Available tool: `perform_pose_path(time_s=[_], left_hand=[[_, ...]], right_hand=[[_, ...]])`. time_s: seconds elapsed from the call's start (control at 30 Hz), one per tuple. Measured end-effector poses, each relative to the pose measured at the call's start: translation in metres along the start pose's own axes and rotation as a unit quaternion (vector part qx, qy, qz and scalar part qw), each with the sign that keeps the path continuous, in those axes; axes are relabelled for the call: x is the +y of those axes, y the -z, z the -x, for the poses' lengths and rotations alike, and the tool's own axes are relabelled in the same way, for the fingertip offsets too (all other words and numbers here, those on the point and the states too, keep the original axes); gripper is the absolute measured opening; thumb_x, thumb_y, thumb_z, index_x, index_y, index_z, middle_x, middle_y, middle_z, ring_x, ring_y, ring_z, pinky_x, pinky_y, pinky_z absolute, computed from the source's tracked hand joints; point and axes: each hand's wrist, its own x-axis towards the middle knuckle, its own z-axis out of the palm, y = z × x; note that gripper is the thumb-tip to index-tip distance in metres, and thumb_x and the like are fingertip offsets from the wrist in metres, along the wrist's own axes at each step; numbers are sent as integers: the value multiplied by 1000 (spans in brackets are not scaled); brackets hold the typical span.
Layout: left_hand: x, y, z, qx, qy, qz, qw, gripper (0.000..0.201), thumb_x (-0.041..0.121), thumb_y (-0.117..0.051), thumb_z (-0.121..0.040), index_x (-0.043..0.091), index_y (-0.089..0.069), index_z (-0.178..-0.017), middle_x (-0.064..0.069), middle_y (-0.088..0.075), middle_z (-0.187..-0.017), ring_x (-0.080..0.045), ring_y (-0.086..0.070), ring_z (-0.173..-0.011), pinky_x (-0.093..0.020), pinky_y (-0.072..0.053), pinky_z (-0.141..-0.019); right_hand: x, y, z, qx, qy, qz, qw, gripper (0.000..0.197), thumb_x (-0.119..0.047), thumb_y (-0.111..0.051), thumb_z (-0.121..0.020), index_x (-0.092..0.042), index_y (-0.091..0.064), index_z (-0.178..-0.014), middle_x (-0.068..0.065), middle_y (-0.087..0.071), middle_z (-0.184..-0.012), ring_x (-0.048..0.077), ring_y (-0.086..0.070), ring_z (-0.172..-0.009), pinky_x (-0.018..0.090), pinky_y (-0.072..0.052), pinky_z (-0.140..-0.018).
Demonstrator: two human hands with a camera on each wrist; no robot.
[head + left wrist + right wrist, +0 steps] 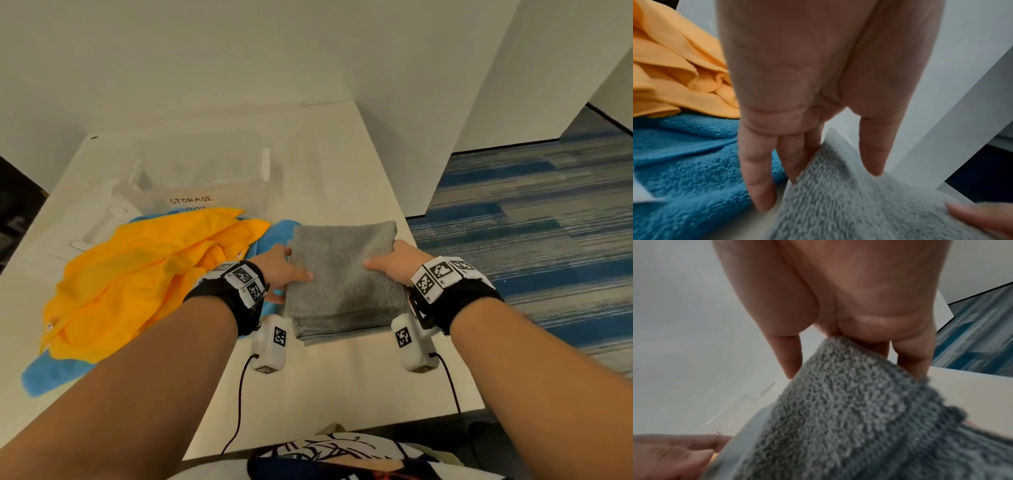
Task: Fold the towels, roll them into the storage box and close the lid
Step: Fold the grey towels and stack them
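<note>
A grey towel [342, 274], folded into a thick rectangle, lies on the white table [342, 383] right in front of me. My left hand [289, 272] pinches its left edge, thumb on top and fingers underneath. My right hand [385, 262] pinches the right edge the same way. The left wrist view shows the left hand [818, 162] at the grey towel [859, 211]. In the right wrist view the right hand [855, 369] holds the raised grey towel [849, 418]. A crumpled yellow towel [137, 281] lies on a blue towel [51, 373] to the left. Behind them stands the clear storage box [212, 178], labelled.
A clear lid [102, 219] lies left of the box. The table's right edge [442, 308] drops to a blue striped carpet [548, 240]. A white wall stands behind the table, and a white partition [462, 120] at its far right. Wrist-camera cables [239, 404] trail over the near edge.
</note>
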Motion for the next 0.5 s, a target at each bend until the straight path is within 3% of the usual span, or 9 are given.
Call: perform_pose_path(time_s=[0.07,0.2,0.3,0.4,0.5], left_hand=[[-1,2,-1,0,-10,-6,1000,64,1,-67,-85,21,-34,-136,-8,-55,-121,-26,-58,-103,-44,-50,-82],[-1,12,-2,-9,-5,-1,1000,71,-6,-68,-81,24,-32,-133,-11,-54,-123,-27,-59,-101,-48,-51,-85],[-7,14,-2,-14,20,-39,999,75,-7,-72,-77,25,-31,-131,-12,-53,-125,-33,-60,-107,-53,-51,-91],[-15,8,-2,-13,34,-67,997,84,-5,-75,-75,22,-25,-137,-12,-57,-109,-32,-64,-99,-52,-50,-93],[-18,5,-2,10,19,-119,993,89,5,-79,-75,21,-20,-140,-8,-56,-107,-26,-63,-93,-41,-56,-77]], right_hand=[[1,-1,-2,-5,21,2,1000,66,-38,-61,-91,-8,-33,-142,12,-52,-134,27,-53,-114,29,-40,-79],[1,3,-3,10,74,-21,997,55,-34,-60,-92,-13,-38,-138,8,-54,-130,23,-53,-104,28,-37,-80],[6,0,-3,-4,74,6,997,60,-35,-61,-92,-14,-35,-142,9,-52,-135,28,-52,-118,27,-37,-86],[12,-9,-6,8,53,29,998,59,-33,-63,-90,-12,-38,-139,10,-53,-134,29,-53,-118,28,-39,-86],[15,-13,-11,43,10,54,998,61,-36,-67,-86,-8,-39,-133,13,-55,-128,30,-55,-112,32,-44,-86]])
